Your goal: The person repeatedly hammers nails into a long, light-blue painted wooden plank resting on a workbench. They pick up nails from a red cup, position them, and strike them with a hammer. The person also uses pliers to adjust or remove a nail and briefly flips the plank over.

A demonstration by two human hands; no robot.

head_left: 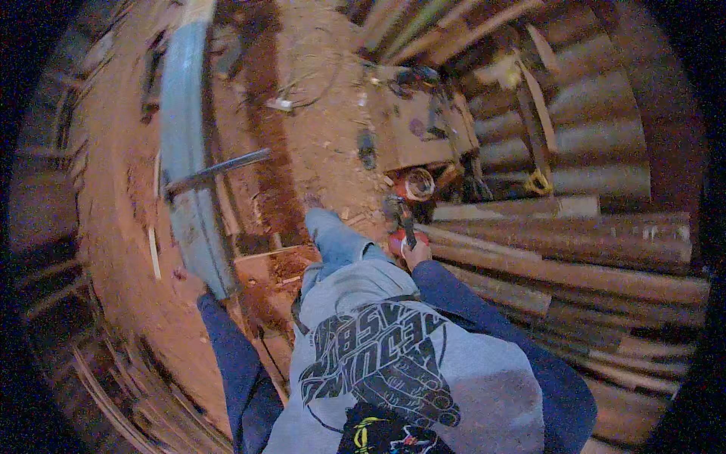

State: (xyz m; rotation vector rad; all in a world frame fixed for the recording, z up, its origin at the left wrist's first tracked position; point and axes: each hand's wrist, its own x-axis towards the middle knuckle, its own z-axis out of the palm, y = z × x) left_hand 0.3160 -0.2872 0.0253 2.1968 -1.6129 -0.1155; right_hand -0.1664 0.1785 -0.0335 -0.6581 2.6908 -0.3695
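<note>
Head camera view, looking down past a grey printed shirt [484, 363] and blue jeans [340, 238] at a dim, somewhat blurred work area with reddish earth [318, 144]. A long blue-grey beam [184, 98] runs from the far edge down the left half, and serves as the landmark. The left hand [189, 284], below a dark blue sleeve [238, 363], is at the beam's near end, just beside its left edge; blur hides whether it touches the beam, and I cannot tell whether its fingers are open or curled. A metal bar [227, 167] lies across the beam, its free end jutting out to the right. Well to the right of the beam's near end, the right hand [417, 256] grips a red and black hand tool [409, 233]. Slightly farther off on that same side of the beam are a round red container [416, 184] and a low table [403, 155] with small items on it. Farthest right from the beam, stacked planks [575, 261] lie before a corrugated wall [597, 129]. Left of the beam, a thin pale strip [154, 253] lies on the earth.
</note>
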